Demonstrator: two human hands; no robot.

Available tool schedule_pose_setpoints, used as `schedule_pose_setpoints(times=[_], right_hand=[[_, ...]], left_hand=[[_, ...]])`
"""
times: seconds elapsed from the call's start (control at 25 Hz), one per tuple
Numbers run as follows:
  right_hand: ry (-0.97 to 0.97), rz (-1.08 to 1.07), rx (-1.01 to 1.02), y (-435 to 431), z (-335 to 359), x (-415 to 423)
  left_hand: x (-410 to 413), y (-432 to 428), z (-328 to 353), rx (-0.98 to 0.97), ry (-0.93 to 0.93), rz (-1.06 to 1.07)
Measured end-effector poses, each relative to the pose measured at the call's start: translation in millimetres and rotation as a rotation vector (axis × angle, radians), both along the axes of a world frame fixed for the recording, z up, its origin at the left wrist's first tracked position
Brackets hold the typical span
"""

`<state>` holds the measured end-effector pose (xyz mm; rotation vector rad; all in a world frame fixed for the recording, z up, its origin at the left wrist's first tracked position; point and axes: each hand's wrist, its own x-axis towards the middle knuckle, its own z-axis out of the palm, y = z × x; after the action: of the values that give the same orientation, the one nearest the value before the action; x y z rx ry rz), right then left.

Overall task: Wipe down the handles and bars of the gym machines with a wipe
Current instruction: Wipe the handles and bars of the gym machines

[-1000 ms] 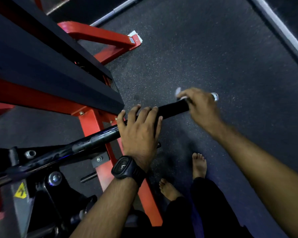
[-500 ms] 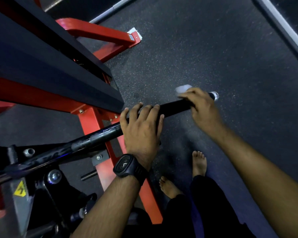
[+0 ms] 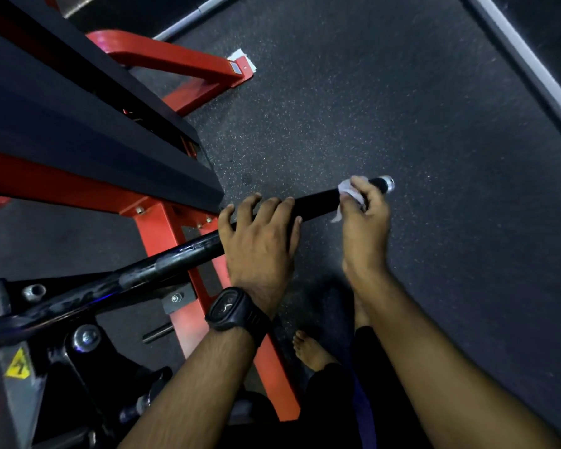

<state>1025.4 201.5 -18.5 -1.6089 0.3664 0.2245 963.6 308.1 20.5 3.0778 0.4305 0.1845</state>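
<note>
Head view: the left hand point(image 3: 259, 241) curls over the black bar point(image 3: 318, 202), steadying it. The right hand point(image 3: 365, 222) pinches the white wipe point(image 3: 347, 189) against the bar near its chrome tip point(image 3: 387, 183) (wiping seemingly underway). The bar's inboard length likely remains.

Black bar point(image 3: 318, 204), white wipe point(image 3: 345, 189), red frame point(image 3: 162, 234) — dark floor point(image 3: 402, 124) flecked white, black watch point(image 3: 235, 311).

No words or numbers can be read. A yellow triangular warning sticker point(image 3: 17, 368) with a black symbol sits on a grey metal plate point(image 3: 12, 413), lower left.
</note>
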Motion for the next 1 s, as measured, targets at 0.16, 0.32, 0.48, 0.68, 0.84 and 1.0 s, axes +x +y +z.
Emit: schedule_pose_setpoints(times=[0.16, 0.32, 0.48, 0.68, 0.84, 1.0], right_hand=[[0.175, -0.142, 0.146, 13.4, 2.3, -13.1], [0.513, -0.426, 0.732, 18.9, 12.5, -6.3], [0.6, -0.58, 0.879, 17.4, 7.6, 11.7], [0.618, -0.57, 0.948, 22.7, 10.0, 14.4], [0.654, -0.587, 0.978, 21.4, 11.5, 21.1], [0.611, -0.663, 0.928, 9.6, -0.7, 37.8]], left_hand=[[4.1, 1.1, -1.5, -0.002, -0.014, -0.001], [3.8, 1.7, -1.6, -0.003, -0.025, -0.003], [7.0, 5.2, -0.6, -0.006, -0.026, -0.009], [14.8, 6.9, 1.9, -0.008, -0.021, 0.008], [16.2, 4.2, 4.3, 0.0, -0.019, -0.01], [17.2, 4.0, 5.0, -0.005, -0.037, -0.003]])
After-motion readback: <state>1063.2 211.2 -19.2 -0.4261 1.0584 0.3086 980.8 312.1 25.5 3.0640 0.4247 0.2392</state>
